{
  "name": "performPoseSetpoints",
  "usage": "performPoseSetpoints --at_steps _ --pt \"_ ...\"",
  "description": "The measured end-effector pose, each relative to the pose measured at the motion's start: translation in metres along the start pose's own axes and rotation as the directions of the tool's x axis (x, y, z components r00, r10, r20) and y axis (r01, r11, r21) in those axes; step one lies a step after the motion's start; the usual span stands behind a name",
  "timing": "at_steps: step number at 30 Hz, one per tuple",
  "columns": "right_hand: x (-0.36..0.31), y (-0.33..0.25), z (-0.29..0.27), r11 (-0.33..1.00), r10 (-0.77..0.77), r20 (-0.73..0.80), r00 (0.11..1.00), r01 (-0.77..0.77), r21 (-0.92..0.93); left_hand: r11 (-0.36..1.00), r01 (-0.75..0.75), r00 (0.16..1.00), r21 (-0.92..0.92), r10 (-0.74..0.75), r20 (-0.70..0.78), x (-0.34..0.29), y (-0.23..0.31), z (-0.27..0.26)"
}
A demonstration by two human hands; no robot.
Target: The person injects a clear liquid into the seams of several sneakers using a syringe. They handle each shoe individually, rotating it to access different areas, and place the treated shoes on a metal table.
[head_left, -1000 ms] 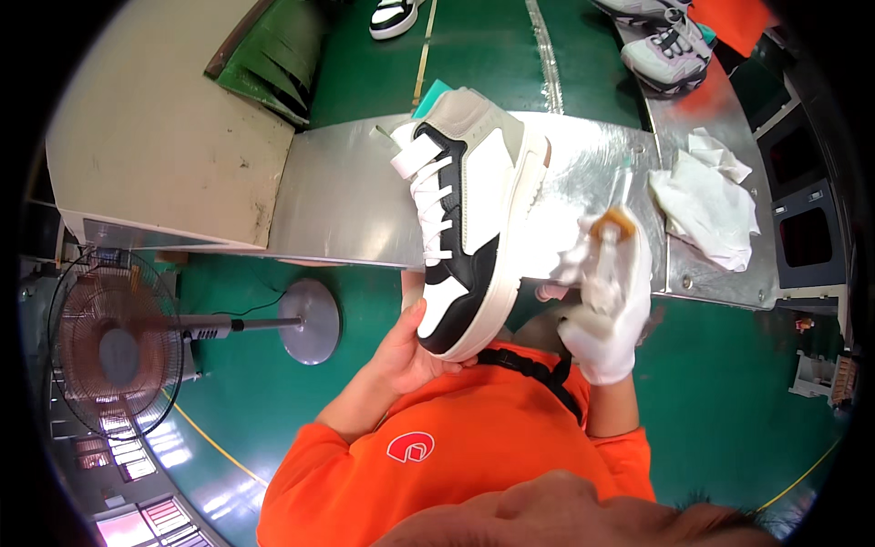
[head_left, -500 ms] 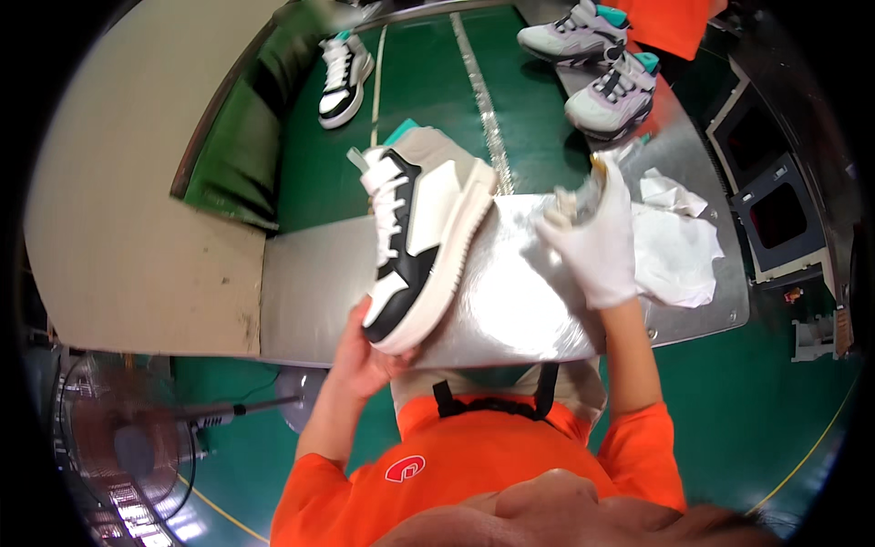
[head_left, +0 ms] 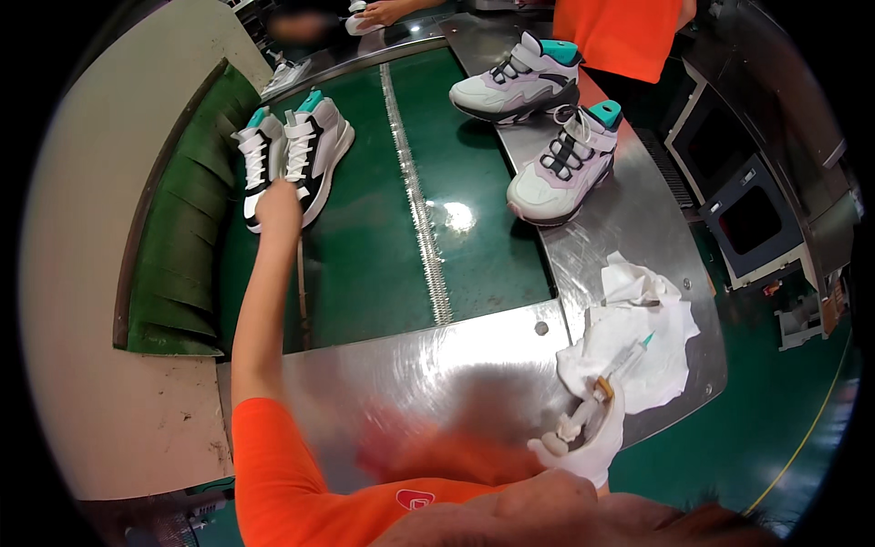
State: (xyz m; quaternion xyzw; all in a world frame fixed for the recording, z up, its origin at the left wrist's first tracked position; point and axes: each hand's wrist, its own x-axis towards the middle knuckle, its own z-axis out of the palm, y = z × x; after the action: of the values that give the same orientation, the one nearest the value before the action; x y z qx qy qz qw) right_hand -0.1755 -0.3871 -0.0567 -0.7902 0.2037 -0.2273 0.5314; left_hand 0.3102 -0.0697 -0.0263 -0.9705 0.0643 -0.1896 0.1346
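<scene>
My left hand reaches far out and grips the heel of a white and black high-top shoe lying on the green conveyor belt. A matching shoe lies just left of it. My right hand, in a white glove, stays close to my body over the steel table and holds a syringe pointing up to the right. A crumpled white cloth lies under the syringe tip.
Two white and lilac shoes with teal collars stand on the steel ledge at the far right. A person in orange stands behind them. Another person's hand works at the far end. A dark green flap borders the belt's left.
My left hand has carried the white and black shoe from in front of me out onto the belt beside its pair. My right hand has dropped toward the cloth with the syringe.
</scene>
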Motion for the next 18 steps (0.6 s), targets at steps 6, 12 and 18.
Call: performPoseSetpoints --at_steps 6,12,18 --pt "0.025 -0.013 -0.009 0.99 0.068 -0.037 0.997 -0.062 0.126 0.637 -0.263 0.907 -0.724 0.419 0.04 0.021 0.182 -0.082" --pt "0.038 -0.021 -0.007 0.756 0.424 0.063 0.904 -0.391 0.525 0.248 0.164 0.651 -0.955 0.7 0.294 -0.005 0.274 -0.134" --pt "0.035 -0.024 -0.001 0.479 0.618 0.132 0.775 -0.504 0.719 0.238 -0.911 -0.067 0.337 0.719 -0.691 -0.005 0.308 -0.196"
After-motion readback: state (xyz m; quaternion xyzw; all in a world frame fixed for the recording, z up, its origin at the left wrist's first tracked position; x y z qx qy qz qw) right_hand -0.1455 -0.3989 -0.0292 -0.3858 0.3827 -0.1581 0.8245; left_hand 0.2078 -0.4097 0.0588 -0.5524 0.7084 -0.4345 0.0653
